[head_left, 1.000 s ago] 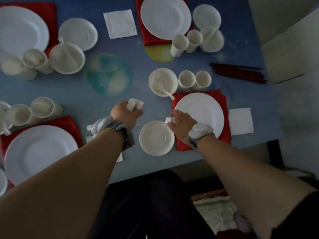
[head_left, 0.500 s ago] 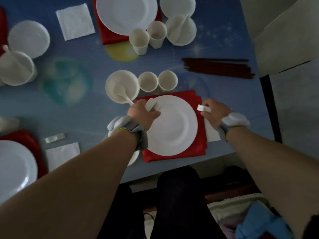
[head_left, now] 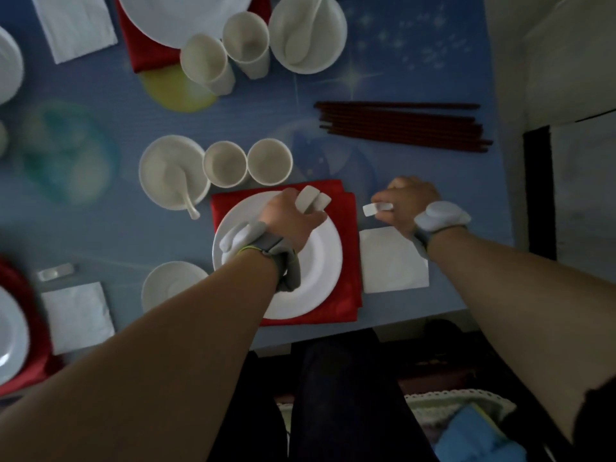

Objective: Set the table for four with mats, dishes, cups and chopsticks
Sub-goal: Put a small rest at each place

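A blue starry counter (head_left: 416,55) fills the view from above, crowded with white dishes. Nearest the person, a large white plate (head_left: 320,271) sits on a red mat (head_left: 346,295), with a white napkin (head_left: 390,265) just to its right. A bundle of dark chopsticks (head_left: 403,125) lies farther back on the right, not yet shared out.

The left hand (head_left: 290,218) hovers over the plate, fingers curled around two small white chopstick rests (head_left: 311,200). The right hand (head_left: 406,203) pinches one more rest (head_left: 376,208) just beyond the napkin's far edge.

To do this well, I judge the rest should go down flat on bare counter above the napkin, lying crosswise so that chopsticks can sit on it, clear of the plate.
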Demonstrator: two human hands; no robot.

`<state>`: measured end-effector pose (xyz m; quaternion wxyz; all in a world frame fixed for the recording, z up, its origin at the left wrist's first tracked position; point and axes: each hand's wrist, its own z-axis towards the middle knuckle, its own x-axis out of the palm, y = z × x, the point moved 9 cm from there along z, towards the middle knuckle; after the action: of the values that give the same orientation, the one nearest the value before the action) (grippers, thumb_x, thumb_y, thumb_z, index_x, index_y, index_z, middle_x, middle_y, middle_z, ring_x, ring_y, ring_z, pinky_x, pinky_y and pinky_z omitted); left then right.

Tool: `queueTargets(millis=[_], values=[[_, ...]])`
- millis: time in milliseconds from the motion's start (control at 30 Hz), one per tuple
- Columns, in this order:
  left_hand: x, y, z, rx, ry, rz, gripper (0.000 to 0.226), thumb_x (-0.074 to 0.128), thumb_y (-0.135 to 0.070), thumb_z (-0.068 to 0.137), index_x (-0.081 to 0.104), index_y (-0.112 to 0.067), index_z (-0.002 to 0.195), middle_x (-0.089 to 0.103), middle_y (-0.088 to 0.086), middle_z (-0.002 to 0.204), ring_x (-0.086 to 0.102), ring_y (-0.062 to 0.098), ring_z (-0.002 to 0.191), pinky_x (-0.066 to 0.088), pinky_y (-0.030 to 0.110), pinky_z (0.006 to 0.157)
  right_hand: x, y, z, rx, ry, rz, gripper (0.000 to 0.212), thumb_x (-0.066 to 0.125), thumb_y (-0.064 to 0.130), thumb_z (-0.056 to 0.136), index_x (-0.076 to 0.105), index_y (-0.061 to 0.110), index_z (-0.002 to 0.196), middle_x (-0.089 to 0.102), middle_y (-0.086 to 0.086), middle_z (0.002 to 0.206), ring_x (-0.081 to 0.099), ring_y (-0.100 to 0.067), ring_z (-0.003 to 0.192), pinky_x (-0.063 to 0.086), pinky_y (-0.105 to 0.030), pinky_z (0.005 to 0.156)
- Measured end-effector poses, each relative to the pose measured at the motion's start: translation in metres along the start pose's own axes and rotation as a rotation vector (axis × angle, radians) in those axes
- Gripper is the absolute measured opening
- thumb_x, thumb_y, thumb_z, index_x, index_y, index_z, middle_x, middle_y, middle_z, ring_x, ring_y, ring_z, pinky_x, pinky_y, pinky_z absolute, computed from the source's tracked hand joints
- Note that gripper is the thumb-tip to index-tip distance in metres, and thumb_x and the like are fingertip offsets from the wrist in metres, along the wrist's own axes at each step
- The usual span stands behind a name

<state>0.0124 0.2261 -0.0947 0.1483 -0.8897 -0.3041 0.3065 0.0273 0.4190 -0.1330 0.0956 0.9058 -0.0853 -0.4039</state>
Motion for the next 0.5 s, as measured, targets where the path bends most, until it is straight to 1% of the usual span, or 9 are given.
queueTargets(millis=[100, 200, 267, 367, 400, 500], values=[[0.002, -0.004, 0.007, -0.026, 0.005, -0.003, 0.040, 0.064, -0.036, 0.083, 0.055, -0.007, 0.110, 0.063, 0.007, 0.099, 0.059, 0.025, 0.087, 0.041, 0.030, 0.073, 0.003, -0.002, 0.002, -0.006, 0.006, 0.001, 0.032, 0.052, 0.036, 0.091, 0.060, 0.030, 0.122, 0.051, -0.004, 0.125, 0.041, -0.028, 0.121, 0.031, -0.035, 0.100], [0.001, -0.008, 0.007, -0.024, 0.002, -0.039, 0.039, 0.065, -0.034, 0.082, 0.057, -0.007, 0.110, 0.062, 0.005, 0.095, 0.058, 0.023, 0.084, 0.039, 0.029, 0.070, 0.006, -0.002, 0.003, -0.012, 0.013, 0.021, 0.033, 0.053, 0.035, 0.091, 0.059, 0.029, 0.122, 0.051, -0.003, 0.125, 0.040, -0.027, 0.121, 0.030, -0.034, 0.100], [0.001, -0.012, 0.005, -0.010, -0.009, -0.057, 0.038, 0.065, -0.034, 0.082, 0.058, -0.008, 0.109, 0.062, 0.004, 0.091, 0.060, 0.026, 0.084, 0.042, 0.030, 0.070, 0.006, -0.002, 0.003, -0.008, 0.016, 0.014, 0.033, 0.053, 0.035, 0.091, 0.059, 0.029, 0.124, 0.050, -0.003, 0.125, 0.039, -0.027, 0.122, 0.030, -0.033, 0.100], [0.001, -0.017, 0.003, -0.016, -0.029, -0.091, 0.037, 0.067, -0.032, 0.081, 0.056, -0.010, 0.109, 0.062, 0.006, 0.092, 0.062, 0.030, 0.087, 0.052, 0.039, 0.079, 0.005, -0.002, 0.005, -0.012, 0.028, -0.014, 0.034, 0.051, 0.034, 0.092, 0.057, 0.029, 0.125, 0.049, -0.003, 0.126, 0.039, -0.026, 0.122, 0.031, -0.034, 0.099], [0.000, -0.019, 0.002, -0.024, -0.034, -0.102, 0.036, 0.067, -0.032, 0.082, 0.055, -0.011, 0.109, 0.062, 0.007, 0.092, 0.062, 0.029, 0.086, 0.053, 0.041, 0.081, 0.004, -0.002, 0.006, -0.010, 0.029, -0.011, 0.034, 0.051, 0.033, 0.092, 0.057, 0.028, 0.125, 0.049, -0.003, 0.126, 0.038, -0.027, 0.122, 0.031, -0.034, 0.099], [-0.001, -0.024, -0.001, -0.031, -0.030, -0.134, 0.028, 0.066, -0.029, 0.083, 0.054, -0.012, 0.101, 0.060, 0.005, 0.083, 0.061, 0.026, 0.077, 0.052, 0.040, 0.080, 0.004, -0.002, 0.006, 0.004, 0.051, 0.000, 0.036, 0.052, 0.031, 0.091, 0.055, 0.026, 0.127, 0.048, -0.003, 0.129, 0.038, -0.026, 0.124, 0.032, -0.034, 0.100]])
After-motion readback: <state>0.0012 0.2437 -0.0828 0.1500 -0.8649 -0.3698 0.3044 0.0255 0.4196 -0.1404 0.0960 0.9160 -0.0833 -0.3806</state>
